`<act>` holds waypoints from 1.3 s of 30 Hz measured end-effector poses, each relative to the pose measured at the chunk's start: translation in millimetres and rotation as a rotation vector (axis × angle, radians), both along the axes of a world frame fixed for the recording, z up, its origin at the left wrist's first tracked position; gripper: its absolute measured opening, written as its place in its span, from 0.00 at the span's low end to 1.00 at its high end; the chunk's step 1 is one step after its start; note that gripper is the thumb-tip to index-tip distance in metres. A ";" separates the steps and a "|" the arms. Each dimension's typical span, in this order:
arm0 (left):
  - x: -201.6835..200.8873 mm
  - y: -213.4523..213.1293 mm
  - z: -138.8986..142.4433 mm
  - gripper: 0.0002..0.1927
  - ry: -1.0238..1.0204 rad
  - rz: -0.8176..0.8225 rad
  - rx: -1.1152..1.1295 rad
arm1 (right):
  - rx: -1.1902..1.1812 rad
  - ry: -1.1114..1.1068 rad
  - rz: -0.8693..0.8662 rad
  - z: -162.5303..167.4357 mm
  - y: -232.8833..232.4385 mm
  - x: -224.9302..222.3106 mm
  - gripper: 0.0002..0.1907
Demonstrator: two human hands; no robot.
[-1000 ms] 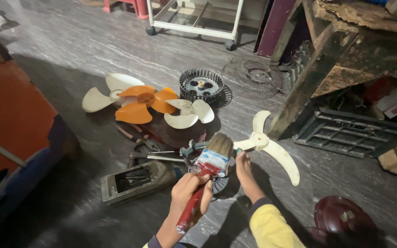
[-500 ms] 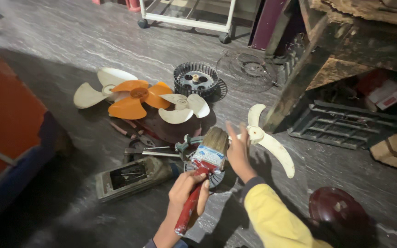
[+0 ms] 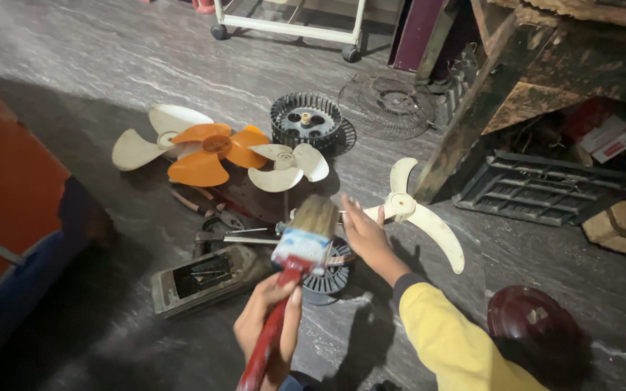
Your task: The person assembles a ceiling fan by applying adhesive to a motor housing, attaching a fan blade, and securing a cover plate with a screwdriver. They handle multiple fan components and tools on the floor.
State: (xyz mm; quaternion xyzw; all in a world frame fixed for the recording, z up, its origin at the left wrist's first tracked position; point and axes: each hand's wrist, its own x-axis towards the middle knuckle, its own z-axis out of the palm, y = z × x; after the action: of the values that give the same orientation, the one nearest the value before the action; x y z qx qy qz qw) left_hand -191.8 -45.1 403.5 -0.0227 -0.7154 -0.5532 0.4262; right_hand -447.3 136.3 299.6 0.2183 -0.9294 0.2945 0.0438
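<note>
Head view: right hand (image 3: 366, 235) has moved up off the floor w/ fingers spread, tips now just short of the cream fan blade (image 3: 414, 213), gripping nothing. So the work shifts toward that blade. Left hand (image 3: 268, 326) still fisted round the red-handled paintbrush (image 3: 295, 264), bristles above its fingers, over the round motor grille (image 3: 327, 275). Vs earlier: camera closer, brush raised.
</note>
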 end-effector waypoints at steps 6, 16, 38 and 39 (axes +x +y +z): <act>40.9 16.1 -69.2 0.08 -0.020 0.235 -0.307 | 0.223 -0.099 -0.105 10.6 -17.0 -7.8 0.29; 13.1 47.5 -78.0 0.17 0.193 -0.517 -0.952 | 0.042 -0.167 -0.424 -2.6 -58.9 2.1 0.48; 5.8 93.3 -56.2 0.23 0.012 -0.261 -1.082 | 0.127 -0.054 -0.321 14.4 -50.2 -10.3 0.12; 10.0 95.6 -54.1 0.25 0.020 -0.271 -1.090 | 0.125 -0.054 -0.312 12.6 -48.1 -8.4 0.13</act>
State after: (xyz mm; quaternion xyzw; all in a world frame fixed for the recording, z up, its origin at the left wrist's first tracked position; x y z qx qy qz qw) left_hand -181.8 50.5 349.4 -0.3366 -0.8845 -0.1528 0.2847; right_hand -455.6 88.2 312.2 0.0658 -0.9693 0.2315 0.0506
